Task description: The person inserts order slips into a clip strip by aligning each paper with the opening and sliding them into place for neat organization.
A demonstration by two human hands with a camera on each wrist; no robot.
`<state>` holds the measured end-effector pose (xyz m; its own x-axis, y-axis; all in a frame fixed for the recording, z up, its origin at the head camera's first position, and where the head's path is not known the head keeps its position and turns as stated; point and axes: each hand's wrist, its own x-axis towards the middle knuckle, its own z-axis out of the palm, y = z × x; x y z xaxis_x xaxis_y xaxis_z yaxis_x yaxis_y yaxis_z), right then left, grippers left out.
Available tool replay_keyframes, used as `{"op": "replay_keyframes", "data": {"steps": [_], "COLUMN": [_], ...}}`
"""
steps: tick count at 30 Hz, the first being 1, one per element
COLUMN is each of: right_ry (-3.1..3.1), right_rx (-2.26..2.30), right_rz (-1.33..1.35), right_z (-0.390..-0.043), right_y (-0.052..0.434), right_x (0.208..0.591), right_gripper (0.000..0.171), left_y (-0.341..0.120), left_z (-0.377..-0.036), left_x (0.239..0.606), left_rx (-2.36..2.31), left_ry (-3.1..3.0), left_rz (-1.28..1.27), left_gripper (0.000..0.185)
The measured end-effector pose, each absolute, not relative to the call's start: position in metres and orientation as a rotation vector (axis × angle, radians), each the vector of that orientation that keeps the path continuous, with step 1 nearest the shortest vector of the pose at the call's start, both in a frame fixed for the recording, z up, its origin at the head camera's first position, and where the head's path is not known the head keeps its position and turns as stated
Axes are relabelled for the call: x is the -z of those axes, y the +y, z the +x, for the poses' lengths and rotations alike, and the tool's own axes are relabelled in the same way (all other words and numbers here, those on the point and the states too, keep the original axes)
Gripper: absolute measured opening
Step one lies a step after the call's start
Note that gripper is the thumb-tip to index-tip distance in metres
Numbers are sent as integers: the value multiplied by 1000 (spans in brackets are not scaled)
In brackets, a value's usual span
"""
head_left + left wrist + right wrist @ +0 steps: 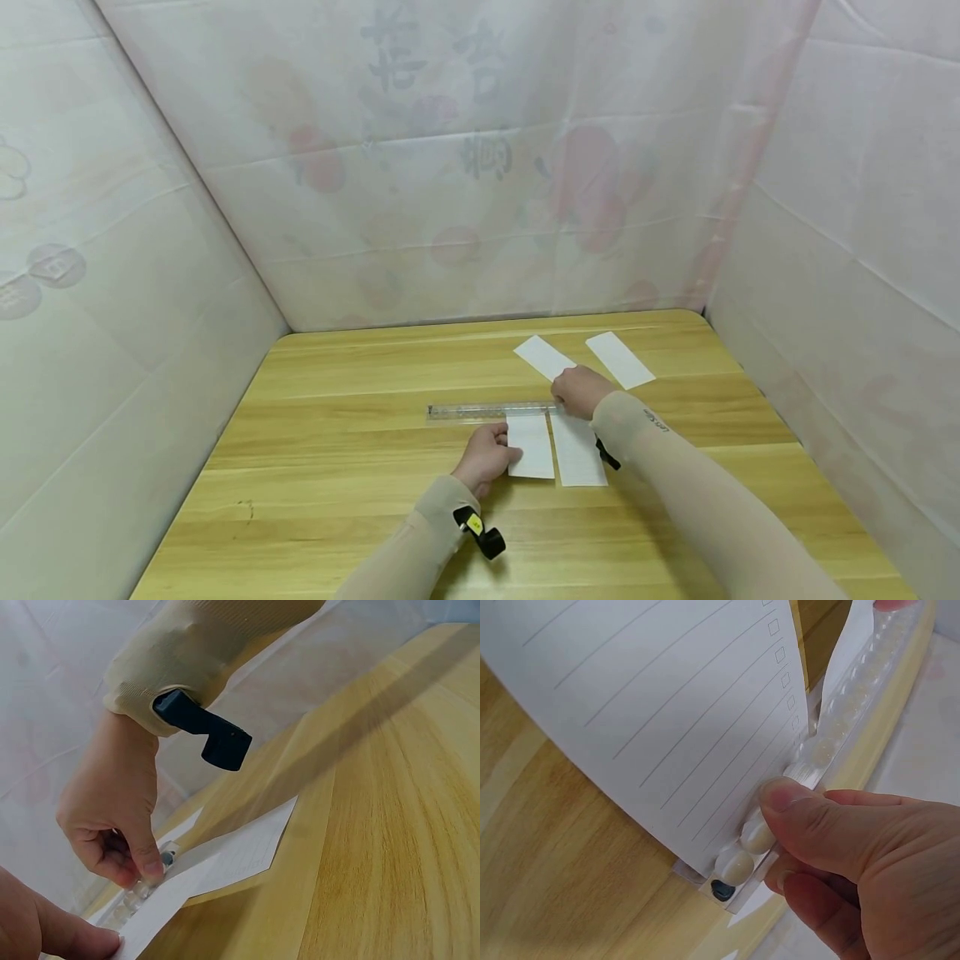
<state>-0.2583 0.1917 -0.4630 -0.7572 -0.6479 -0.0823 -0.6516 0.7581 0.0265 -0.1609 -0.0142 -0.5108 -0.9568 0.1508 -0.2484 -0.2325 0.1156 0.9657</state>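
Note:
A clear plastic ruler (487,411) lies crosswise on the wooden table (337,500). My right hand (581,390) pinches its right end, thumb (795,799) on top of the ruler (847,727). Two white lined paper strips run toward me from under the ruler. My left hand (487,457) holds the left edge of the left strip (531,446); the left thumb (67,937) lies against the paper's edge. The right strip (577,450) lies under my right wrist and fills the right wrist view as lined paper (667,712). The right hand (112,817) also shows in the left wrist view, its fingertips on the ruler.
Two more white strips (545,357) (619,359) lie at the far right of the table. White cloth walls (450,167) close in the table at the back and on both sides. Black camera mounts sit on both wrists (480,529).

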Motion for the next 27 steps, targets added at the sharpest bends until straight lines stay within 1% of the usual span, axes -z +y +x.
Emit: {"op": "replay_keyframes", "data": {"steps": [6, 20, 27], "right_ry": [2880, 2887, 2882], "right_rx": [-76, -71, -70], "right_rz": [-1049, -1066, -1038], "right_z": [-258, -257, -255], "right_y": [191, 193, 193], "right_x": [462, 464, 462], "right_gripper": [23, 23, 18], "left_y": [-13, -11, -11], "left_z": [-162, -159, -158], "left_x": [511, 511, 511], "left_rx": [-1909, -1889, -1882], "left_ry": [2114, 2124, 2126], "left_rz": [-69, -53, -34], "left_gripper": [64, 65, 66]}}
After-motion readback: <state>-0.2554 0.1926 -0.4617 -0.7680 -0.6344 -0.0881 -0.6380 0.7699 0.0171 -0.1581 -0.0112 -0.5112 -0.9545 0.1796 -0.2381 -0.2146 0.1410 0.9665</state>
